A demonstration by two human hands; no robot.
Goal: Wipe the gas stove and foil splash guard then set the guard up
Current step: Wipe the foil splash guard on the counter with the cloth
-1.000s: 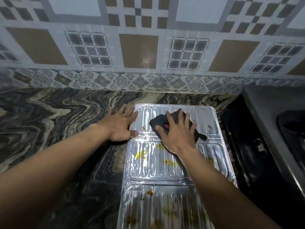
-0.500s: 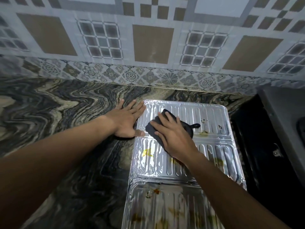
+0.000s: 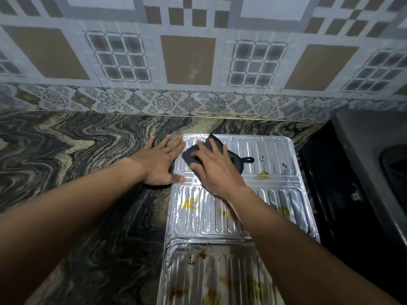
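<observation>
The foil splash guard (image 3: 273, 155) lies flat on the marbled counter, its ribbed panels running from the wall side toward me, with yellow and brown stains on the middle and near panels. My right hand (image 3: 217, 170) presses a dark cloth (image 3: 192, 154) onto the far panel near its left corner. My left hand (image 3: 159, 165) lies flat, fingers spread, on the counter at the guard's left edge, with its thumb on the foil. The black gas stove (image 3: 343, 194) stands just right of the guard.
The marbled counter (image 3: 77, 155) stretches to the left. A patterned tile wall (image 3: 187, 60) rises right behind the guard. At the far right a grey surface (image 3: 370, 137) with a dark recess adjoins the stove.
My right hand has slid the cloth leftward and toward the wall, across the far panel to its left corner. My left hand has kept its place at the guard's edge.
</observation>
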